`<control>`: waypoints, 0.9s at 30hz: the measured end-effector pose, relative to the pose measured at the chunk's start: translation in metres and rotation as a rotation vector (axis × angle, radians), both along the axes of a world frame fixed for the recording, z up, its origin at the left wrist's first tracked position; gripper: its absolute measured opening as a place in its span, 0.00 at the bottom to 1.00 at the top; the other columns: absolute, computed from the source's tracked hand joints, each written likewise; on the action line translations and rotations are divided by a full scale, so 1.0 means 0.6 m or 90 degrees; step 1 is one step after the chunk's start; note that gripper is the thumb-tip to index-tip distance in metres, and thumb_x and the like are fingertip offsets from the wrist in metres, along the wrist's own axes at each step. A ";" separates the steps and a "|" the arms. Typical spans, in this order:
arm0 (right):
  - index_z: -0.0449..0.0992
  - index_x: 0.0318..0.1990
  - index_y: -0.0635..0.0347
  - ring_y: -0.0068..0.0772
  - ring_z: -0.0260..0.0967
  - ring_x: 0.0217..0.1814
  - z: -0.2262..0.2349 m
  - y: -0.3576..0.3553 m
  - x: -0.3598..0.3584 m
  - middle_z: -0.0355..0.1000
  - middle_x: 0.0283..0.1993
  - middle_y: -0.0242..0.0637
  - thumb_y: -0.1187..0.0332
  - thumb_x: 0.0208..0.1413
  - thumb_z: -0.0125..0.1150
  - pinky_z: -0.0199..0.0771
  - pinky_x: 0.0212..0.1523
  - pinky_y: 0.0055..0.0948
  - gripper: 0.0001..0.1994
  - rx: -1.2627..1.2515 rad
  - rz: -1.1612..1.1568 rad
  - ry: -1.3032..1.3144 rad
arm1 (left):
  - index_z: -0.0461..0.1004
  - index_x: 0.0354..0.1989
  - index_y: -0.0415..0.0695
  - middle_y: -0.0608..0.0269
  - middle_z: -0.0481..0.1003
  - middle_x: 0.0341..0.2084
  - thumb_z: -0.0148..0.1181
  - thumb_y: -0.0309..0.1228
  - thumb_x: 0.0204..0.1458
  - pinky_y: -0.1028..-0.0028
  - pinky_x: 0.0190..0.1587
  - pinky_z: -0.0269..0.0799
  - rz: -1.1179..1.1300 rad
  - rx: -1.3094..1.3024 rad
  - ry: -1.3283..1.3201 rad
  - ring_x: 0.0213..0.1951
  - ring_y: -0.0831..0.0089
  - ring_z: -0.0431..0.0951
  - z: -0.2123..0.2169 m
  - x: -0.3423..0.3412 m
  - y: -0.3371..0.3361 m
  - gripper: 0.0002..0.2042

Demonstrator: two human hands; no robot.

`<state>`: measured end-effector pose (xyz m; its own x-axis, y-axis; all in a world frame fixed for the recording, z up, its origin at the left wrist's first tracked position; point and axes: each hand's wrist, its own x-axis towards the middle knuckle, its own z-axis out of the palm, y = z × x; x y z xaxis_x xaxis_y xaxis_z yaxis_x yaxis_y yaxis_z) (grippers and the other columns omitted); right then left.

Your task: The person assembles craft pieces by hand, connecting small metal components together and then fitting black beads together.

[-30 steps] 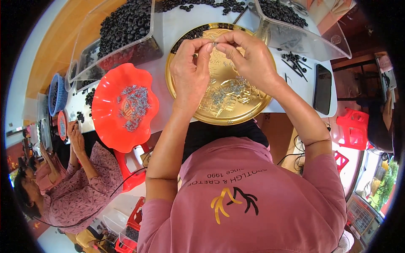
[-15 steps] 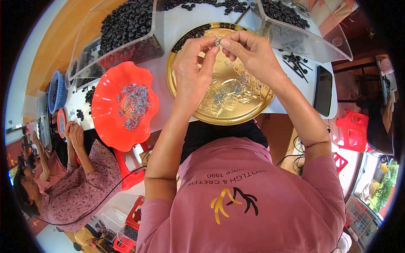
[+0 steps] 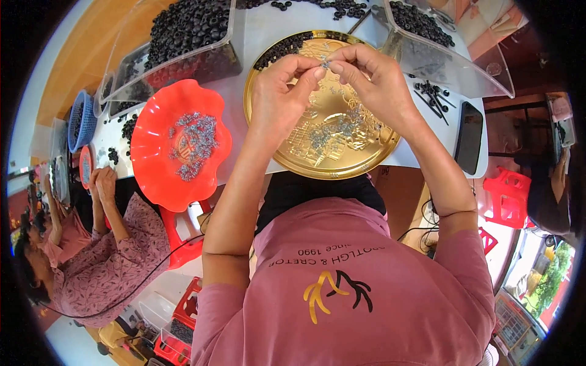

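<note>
Small silvery metal-looking piece (image 3: pixel 325 63), pinched above the twelve o'clock part of a round, gold, embossed tray (image 3: pixel 348 161), which I take as my dial. From my remote post I see both grips narrow: left hand (image 3: pixel 282 88) and right hand (image 3: pixel 375 82) meet at the piece, fingertips together; its exact shape is too fine to tell. For steady work I would brace with one hand, adjust with the other, press lightly, and work over the tray so that a slip lands inside its rim. One clear plastic bin of black beads (image 3: pixel 213 64) bounds ten o'clock, another clear bin (image 3: pixel 448 68) two; a red, scalloped dish (image 3: pixel 152 140) lies between eight and nine. At six, the tray's rim meets the white table's (image 3: pixel 256 36) near edge. Straight up, I judge, is freest.
</note>
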<state>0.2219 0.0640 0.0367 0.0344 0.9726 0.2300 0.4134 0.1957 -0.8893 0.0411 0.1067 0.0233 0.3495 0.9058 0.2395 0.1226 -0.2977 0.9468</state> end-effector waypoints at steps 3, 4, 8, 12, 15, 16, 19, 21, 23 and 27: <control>0.77 0.45 0.64 0.29 0.76 0.39 -0.005 0.002 0.006 0.79 0.40 0.38 0.64 0.61 0.62 0.74 0.43 0.31 0.12 0.059 0.011 -0.069 | 0.77 0.37 0.38 0.62 0.80 0.31 0.62 0.31 0.59 0.79 0.26 0.71 -0.081 -0.170 -0.080 0.30 0.80 0.77 0.010 -0.011 0.006 0.07; 0.77 0.45 0.64 0.31 0.77 0.40 -0.005 0.002 0.007 0.79 0.42 0.39 0.64 0.61 0.62 0.75 0.44 0.32 0.12 0.102 0.018 -0.110 | 0.77 0.38 0.38 0.63 0.80 0.31 0.61 0.31 0.60 0.79 0.26 0.71 -0.122 -0.201 -0.105 0.30 0.80 0.77 0.011 -0.014 0.009 0.08; 0.77 0.44 0.64 0.28 0.76 0.41 -0.005 0.001 0.006 0.79 0.40 0.37 0.63 0.62 0.61 0.74 0.45 0.30 0.13 0.054 0.038 -0.004 | 0.76 0.41 0.38 0.63 0.79 0.31 0.58 0.32 0.62 0.79 0.26 0.72 -0.228 -0.311 -0.172 0.29 0.81 0.76 0.019 -0.020 0.012 0.09; 0.77 0.43 0.65 0.23 0.76 0.42 0.004 0.003 0.000 0.77 0.39 0.32 0.59 0.62 0.62 0.73 0.43 0.24 0.15 -0.079 0.028 0.146 | 0.75 0.41 0.38 0.63 0.79 0.32 0.58 0.31 0.62 0.79 0.27 0.72 -0.150 -0.212 -0.148 0.30 0.81 0.75 0.012 -0.004 -0.001 0.08; 0.78 0.42 0.64 0.21 0.75 0.40 0.002 0.006 0.001 0.76 0.38 0.30 0.57 0.61 0.62 0.73 0.42 0.22 0.16 -0.135 0.037 0.215 | 0.73 0.46 0.40 0.64 0.78 0.37 0.60 0.28 0.60 0.80 0.30 0.69 -0.083 -0.116 -0.175 0.34 0.81 0.75 0.003 0.005 -0.005 0.09; 0.78 0.42 0.63 0.20 0.74 0.38 0.000 0.006 0.000 0.76 0.38 0.30 0.56 0.60 0.63 0.73 0.41 0.21 0.17 -0.157 0.053 0.259 | 0.73 0.47 0.39 0.65 0.78 0.37 0.61 0.26 0.59 0.80 0.31 0.70 -0.078 -0.083 -0.147 0.35 0.81 0.75 -0.003 0.006 -0.001 0.09; 0.78 0.41 0.62 0.19 0.74 0.36 0.001 0.002 -0.003 0.74 0.37 0.28 0.57 0.61 0.62 0.73 0.41 0.21 0.15 -0.179 0.090 0.344 | 0.74 0.46 0.38 0.66 0.78 0.37 0.62 0.24 0.58 0.80 0.32 0.70 -0.056 -0.014 -0.085 0.35 0.82 0.74 -0.006 0.005 -0.001 0.09; 0.78 0.40 0.61 0.19 0.73 0.35 0.000 0.003 -0.002 0.74 0.36 0.28 0.58 0.62 0.62 0.73 0.40 0.21 0.14 -0.183 0.102 0.365 | 0.74 0.45 0.38 0.66 0.77 0.37 0.62 0.25 0.58 0.81 0.32 0.70 -0.039 0.020 -0.050 0.34 0.82 0.74 -0.003 0.003 -0.004 0.09; 0.78 0.39 0.61 0.19 0.73 0.34 0.000 0.003 -0.001 0.73 0.36 0.27 0.58 0.62 0.62 0.73 0.40 0.20 0.13 -0.186 0.114 0.388 | 0.77 0.38 0.41 0.64 0.78 0.33 0.64 0.23 0.53 0.78 0.25 0.70 -0.020 0.198 -0.005 0.30 0.79 0.77 0.006 0.001 -0.007 0.05; 0.77 0.39 0.61 0.18 0.71 0.35 0.001 -0.001 -0.003 0.73 0.35 0.26 0.59 0.62 0.61 0.73 0.42 0.21 0.13 -0.178 0.111 0.370 | 0.77 0.36 0.39 0.64 0.79 0.30 0.65 0.23 0.53 0.78 0.23 0.69 -0.012 0.235 0.026 0.28 0.79 0.77 0.009 -0.003 -0.007 0.05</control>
<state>0.2201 0.0631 0.0371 -0.0869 0.9954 -0.0399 -0.1655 -0.0540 -0.9847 0.0393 0.1024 0.0290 0.3819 0.7540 0.5345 0.1494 -0.6210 0.7694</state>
